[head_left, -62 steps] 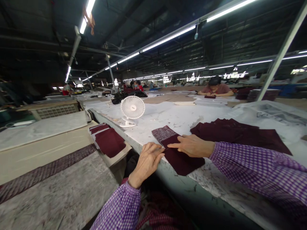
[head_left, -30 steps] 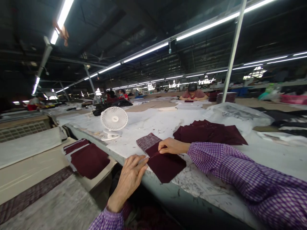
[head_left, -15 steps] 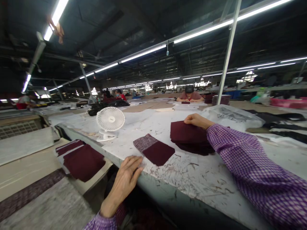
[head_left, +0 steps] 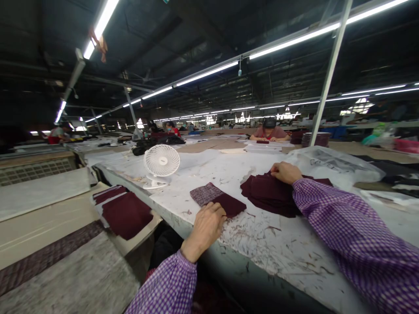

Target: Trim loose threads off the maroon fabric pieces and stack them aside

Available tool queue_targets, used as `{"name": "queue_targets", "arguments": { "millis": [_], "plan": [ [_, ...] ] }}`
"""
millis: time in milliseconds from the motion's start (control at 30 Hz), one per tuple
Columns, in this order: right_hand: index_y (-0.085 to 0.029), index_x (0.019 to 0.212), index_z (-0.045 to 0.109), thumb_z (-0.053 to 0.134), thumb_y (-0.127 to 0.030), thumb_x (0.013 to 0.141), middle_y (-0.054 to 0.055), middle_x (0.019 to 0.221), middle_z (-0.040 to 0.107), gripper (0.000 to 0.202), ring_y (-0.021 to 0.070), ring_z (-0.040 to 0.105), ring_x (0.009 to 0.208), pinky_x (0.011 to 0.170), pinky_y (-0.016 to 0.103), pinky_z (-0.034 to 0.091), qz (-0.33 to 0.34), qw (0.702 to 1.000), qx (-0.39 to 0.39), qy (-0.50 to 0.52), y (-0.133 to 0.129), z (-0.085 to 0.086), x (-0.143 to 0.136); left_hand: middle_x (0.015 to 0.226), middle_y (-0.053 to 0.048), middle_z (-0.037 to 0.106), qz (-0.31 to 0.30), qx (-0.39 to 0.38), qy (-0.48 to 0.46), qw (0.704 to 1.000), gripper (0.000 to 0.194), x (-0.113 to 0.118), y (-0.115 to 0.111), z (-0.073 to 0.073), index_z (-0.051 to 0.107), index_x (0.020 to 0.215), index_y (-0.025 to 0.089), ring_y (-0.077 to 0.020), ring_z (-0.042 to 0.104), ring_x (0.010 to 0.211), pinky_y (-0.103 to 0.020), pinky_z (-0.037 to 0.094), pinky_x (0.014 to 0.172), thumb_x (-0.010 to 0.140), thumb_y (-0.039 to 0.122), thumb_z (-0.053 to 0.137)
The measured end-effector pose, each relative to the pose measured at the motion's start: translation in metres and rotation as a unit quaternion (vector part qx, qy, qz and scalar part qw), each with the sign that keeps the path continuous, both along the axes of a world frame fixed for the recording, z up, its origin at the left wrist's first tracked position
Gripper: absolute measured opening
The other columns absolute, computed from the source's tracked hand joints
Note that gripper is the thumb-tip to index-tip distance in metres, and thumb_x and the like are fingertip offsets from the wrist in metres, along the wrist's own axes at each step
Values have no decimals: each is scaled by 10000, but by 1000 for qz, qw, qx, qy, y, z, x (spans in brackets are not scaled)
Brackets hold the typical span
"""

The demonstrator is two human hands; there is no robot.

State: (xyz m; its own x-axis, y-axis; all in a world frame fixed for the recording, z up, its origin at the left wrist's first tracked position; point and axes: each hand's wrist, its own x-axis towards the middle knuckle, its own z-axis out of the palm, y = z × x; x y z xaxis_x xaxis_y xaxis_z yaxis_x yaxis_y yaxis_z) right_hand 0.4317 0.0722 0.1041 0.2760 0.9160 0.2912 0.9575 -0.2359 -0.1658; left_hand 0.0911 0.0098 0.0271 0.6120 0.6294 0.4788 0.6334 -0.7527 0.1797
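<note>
A fabric piece (head_left: 234,205), part speckled grey and part plain maroon, lies near the front edge of the white table. My left hand (head_left: 207,224) rests on its near edge with the fingers curled together over the cloth. To the right is a loose pile of maroon fabric pieces (head_left: 268,194). My right hand (head_left: 286,172) is at the top of that pile, fingers pinched on a maroon piece. The sleeve hides the pile's right part.
A white fan (head_left: 162,160) stands on the table (head_left: 203,168). More maroon pieces (head_left: 126,216) lie on a lower surface at left. A clear plastic bag (head_left: 330,163) and a metal pole (head_left: 332,74) are at right. Across the table sits a person (head_left: 270,131).
My left hand has moved right and up from the table edge onto the fabric piece, its fingers now curled. The maroon piece raised by my right hand is now lower, against the pile. The view has shifted.
</note>
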Motion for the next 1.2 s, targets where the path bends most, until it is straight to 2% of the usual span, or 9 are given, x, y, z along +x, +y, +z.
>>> {"name": "queue_targets", "arguments": {
  "millis": [100, 200, 267, 300, 433, 600, 900, 1067, 1200],
  "plan": [
    [-167, 1011, 628, 501, -319, 827, 60, 1010, 653, 270, 171, 594, 890, 826, 271, 414, 166, 985, -1, 50, -10, 8, -38, 828, -36, 626, 3, -51, -73, 996, 202, -6, 5, 1, 621, 819, 180, -171, 554, 818, -275, 413, 760, 888, 232, 437],
    [-180, 1079, 617, 564, -423, 784, 57, 1062, 647, 386, 179, 590, 912, 789, 263, 431, 410, 899, -95, 121, -29, 11, -97, 809, -34, 635, -8, -83, -104, 991, 235, -8, 11, 1, 620, 799, 179, -167, 561, 789, -264, 403, 726, 898, 268, 425],
    [-185, 1110, 604, 660, -419, 700, 56, 1072, 641, 476, 185, 581, 924, 785, 264, 425, 503, 845, -146, 105, -40, 8, -134, 774, -33, 626, -15, -95, -110, 989, 269, -9, 15, 2, 608, 769, 173, -161, 556, 751, -261, 395, 699, 906, 284, 405],
    [-180, 1096, 606, 673, -404, 689, 53, 1027, 651, 469, 178, 584, 885, 755, 259, 424, 518, 836, -152, 97, -44, 4, -149, 750, -31, 617, -16, -103, -115, 988, 287, -9, 16, 2, 599, 748, 169, -157, 551, 725, -257, 391, 678, 910, 290, 395],
    [-158, 861, 637, 544, -320, 801, 11, 722, 630, 196, 131, 532, 655, 614, 236, 363, 489, 865, -89, 64, -46, -15, -175, 704, -17, 575, -1, -98, -197, 975, 325, -13, 17, -1, 566, 715, 165, -138, 528, 674, -243, 385, 642, 921, 311, 362],
    [-141, 722, 601, 477, -302, 817, -6, 612, 549, 224, 107, 446, 564, 551, 226, 309, 445, 884, -73, 123, -37, -28, -168, 765, -21, 582, 93, -22, -302, 948, 177, -26, 14, -10, 568, 784, 173, -159, 535, 763, -268, 403, 708, 879, 279, 463],
    [-147, 719, 571, 440, -272, 817, 11, 654, 545, 206, 116, 440, 597, 552, 234, 322, 358, 918, -35, 167, -20, -46, -162, 785, -37, 580, 64, 118, -85, 987, 160, -26, 3, -13, 659, 816, 206, -199, 476, 812, -347, 366, 723, 856, 297, 534],
    [-153, 754, 587, 440, -308, 819, 15, 662, 561, 224, 130, 467, 623, 579, 252, 351, 319, 931, -11, 175, -16, -42, -158, 876, -53, 588, 15, 88, 2, 996, 171, -24, 9, -6, 651, 814, 188, -197, 483, 886, -342, 383, 780, 868, 258, 505],
    [-164, 683, 565, 486, -323, 773, 20, 664, 574, 199, 140, 487, 633, 570, 257, 376, 263, 927, 28, 266, -5, -44, -150, 816, -50, 612, 29, 51, 17, 998, 91, -21, 13, 1, 616, 797, 188, -211, 480, 894, -374, 356, 849, 835, 231, 545]
  ]
}}
